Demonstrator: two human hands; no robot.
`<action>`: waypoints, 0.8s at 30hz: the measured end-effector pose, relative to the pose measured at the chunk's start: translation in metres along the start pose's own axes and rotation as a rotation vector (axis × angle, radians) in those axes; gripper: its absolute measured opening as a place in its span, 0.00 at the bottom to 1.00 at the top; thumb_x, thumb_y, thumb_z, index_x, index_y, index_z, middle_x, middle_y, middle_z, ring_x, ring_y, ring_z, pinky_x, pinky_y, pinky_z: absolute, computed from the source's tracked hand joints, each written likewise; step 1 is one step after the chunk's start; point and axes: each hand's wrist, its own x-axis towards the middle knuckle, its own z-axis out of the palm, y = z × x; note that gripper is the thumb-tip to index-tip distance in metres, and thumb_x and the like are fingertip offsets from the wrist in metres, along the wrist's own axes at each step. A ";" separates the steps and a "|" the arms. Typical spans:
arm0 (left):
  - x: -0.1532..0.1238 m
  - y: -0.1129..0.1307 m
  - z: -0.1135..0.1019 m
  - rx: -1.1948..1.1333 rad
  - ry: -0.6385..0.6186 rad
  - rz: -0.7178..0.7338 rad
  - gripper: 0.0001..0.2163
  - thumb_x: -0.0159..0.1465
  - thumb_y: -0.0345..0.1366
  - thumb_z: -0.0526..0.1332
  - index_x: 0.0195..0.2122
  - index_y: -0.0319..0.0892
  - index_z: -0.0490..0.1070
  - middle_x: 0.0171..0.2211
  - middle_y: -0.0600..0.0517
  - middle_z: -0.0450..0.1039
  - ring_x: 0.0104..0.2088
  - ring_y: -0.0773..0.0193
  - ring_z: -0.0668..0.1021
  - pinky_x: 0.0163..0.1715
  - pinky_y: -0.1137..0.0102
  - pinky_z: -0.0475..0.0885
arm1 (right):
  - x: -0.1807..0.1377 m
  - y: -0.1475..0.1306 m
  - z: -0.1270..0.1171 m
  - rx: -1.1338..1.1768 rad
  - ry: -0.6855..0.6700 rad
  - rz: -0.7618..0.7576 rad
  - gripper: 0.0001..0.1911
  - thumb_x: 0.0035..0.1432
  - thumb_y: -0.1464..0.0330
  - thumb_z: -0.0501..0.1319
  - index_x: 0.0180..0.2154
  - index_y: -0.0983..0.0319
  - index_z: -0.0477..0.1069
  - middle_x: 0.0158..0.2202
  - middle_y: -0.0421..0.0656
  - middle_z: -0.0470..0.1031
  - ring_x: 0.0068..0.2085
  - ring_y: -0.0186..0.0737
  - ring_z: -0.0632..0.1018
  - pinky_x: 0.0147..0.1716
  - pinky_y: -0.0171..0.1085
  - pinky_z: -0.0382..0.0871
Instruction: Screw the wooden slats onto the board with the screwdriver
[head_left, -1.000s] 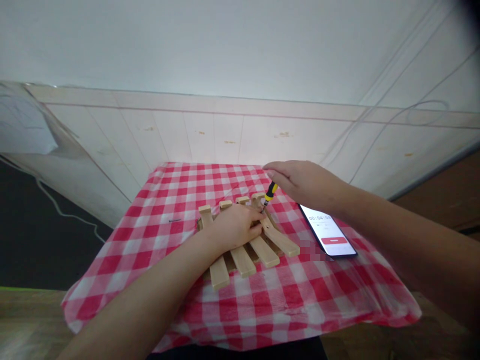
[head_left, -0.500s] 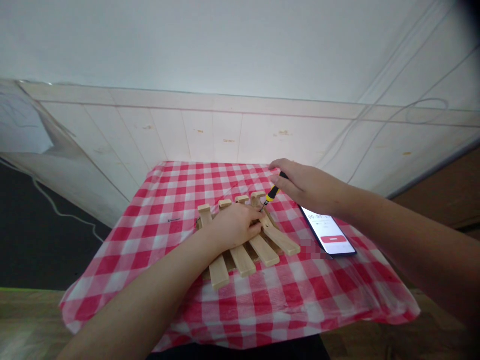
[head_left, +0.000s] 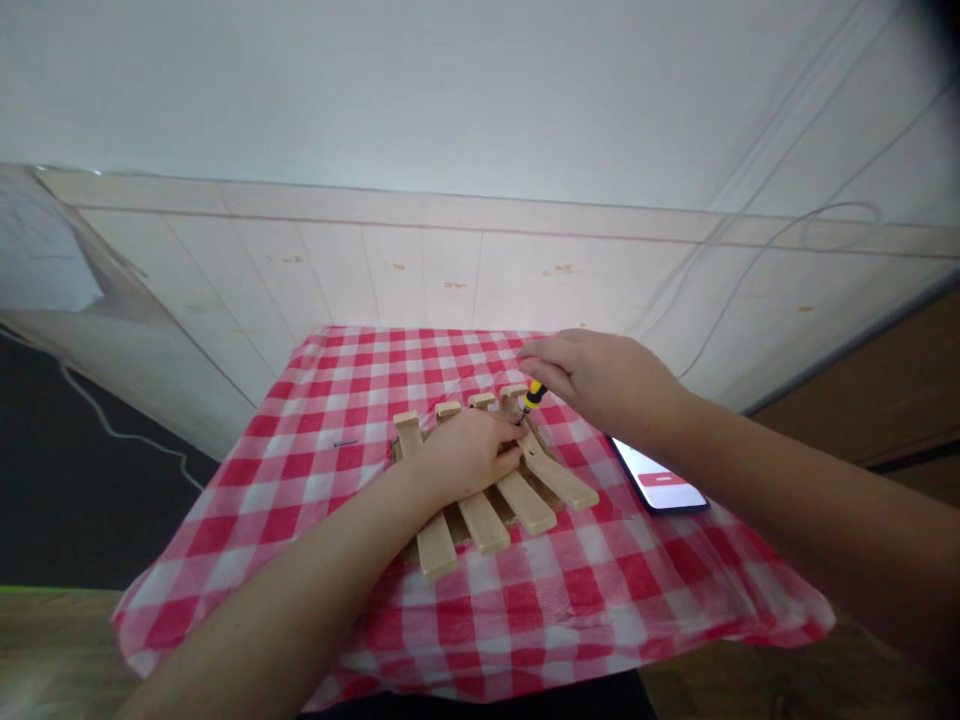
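Note:
A wooden slat rack (head_left: 495,500) lies on the red-and-white checked cloth (head_left: 465,590). My left hand (head_left: 465,455) lies flat on top of its slats, fingers closed together and pressing near the rack's far right end. My right hand (head_left: 600,380) is closed round the handle of a small yellow-and-black screwdriver (head_left: 531,398). The screwdriver's tip points down at the rack just beside my left fingertips.
A phone (head_left: 660,478) with a lit screen lies on the cloth to the right, partly under my right forearm. A small dark screw (head_left: 346,442) lies on the cloth to the left. Behind the table is a pale tiled floor (head_left: 420,270), and a thin cable (head_left: 120,425) runs at the left.
My right hand has turned on the screwdriver handle, moving slightly left and down over it. My left hand has stayed on the rack. The view has shifted a little.

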 end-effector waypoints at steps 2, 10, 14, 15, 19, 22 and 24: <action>0.000 0.000 0.000 0.003 0.011 0.000 0.10 0.66 0.36 0.56 0.41 0.42 0.77 0.36 0.48 0.79 0.37 0.60 0.79 0.40 0.68 0.73 | -0.001 0.000 0.002 0.072 -0.015 -0.017 0.22 0.69 0.60 0.46 0.48 0.62 0.74 0.46 0.50 0.79 0.46 0.47 0.77 0.41 0.41 0.67; -0.001 0.002 -0.003 0.048 -0.046 0.021 0.12 0.68 0.34 0.53 0.42 0.40 0.77 0.39 0.47 0.79 0.37 0.59 0.80 0.37 0.67 0.72 | 0.011 0.016 -0.006 0.113 -0.172 0.084 0.19 0.63 0.56 0.52 0.38 0.61 0.76 0.32 0.46 0.79 0.31 0.42 0.77 0.29 0.37 0.63; -0.001 0.001 -0.003 0.032 -0.029 0.041 0.13 0.69 0.35 0.52 0.43 0.40 0.77 0.41 0.47 0.79 0.40 0.58 0.79 0.40 0.66 0.72 | 0.013 0.012 0.006 0.068 -0.059 0.214 0.23 0.63 0.53 0.50 0.38 0.63 0.75 0.27 0.47 0.77 0.28 0.43 0.75 0.26 0.37 0.58; -0.001 0.000 -0.002 0.026 -0.028 0.044 0.13 0.69 0.35 0.52 0.42 0.40 0.77 0.40 0.47 0.79 0.39 0.59 0.79 0.39 0.66 0.72 | 0.011 0.011 0.010 0.083 -0.026 0.231 0.23 0.64 0.55 0.48 0.45 0.64 0.73 0.29 0.48 0.78 0.29 0.44 0.76 0.27 0.38 0.59; -0.001 -0.004 0.002 -0.023 -0.004 0.040 0.12 0.69 0.37 0.54 0.40 0.41 0.77 0.37 0.48 0.79 0.36 0.60 0.79 0.38 0.67 0.71 | 0.000 0.014 0.023 0.313 0.063 0.109 0.26 0.68 0.60 0.42 0.60 0.65 0.60 0.44 0.53 0.79 0.43 0.49 0.79 0.39 0.43 0.68; 0.000 -0.006 0.004 -0.053 0.013 0.019 0.11 0.68 0.38 0.55 0.42 0.43 0.77 0.38 0.49 0.79 0.38 0.60 0.79 0.40 0.68 0.72 | -0.006 0.019 0.023 0.437 0.145 -0.043 0.25 0.68 0.63 0.42 0.58 0.65 0.65 0.57 0.53 0.73 0.56 0.46 0.73 0.53 0.44 0.66; 0.000 -0.006 0.005 -0.053 0.013 0.007 0.11 0.68 0.38 0.56 0.43 0.43 0.77 0.38 0.49 0.80 0.38 0.60 0.79 0.40 0.68 0.72 | -0.008 0.018 0.020 0.432 0.150 -0.027 0.24 0.67 0.63 0.45 0.56 0.65 0.68 0.56 0.53 0.74 0.56 0.45 0.74 0.54 0.44 0.66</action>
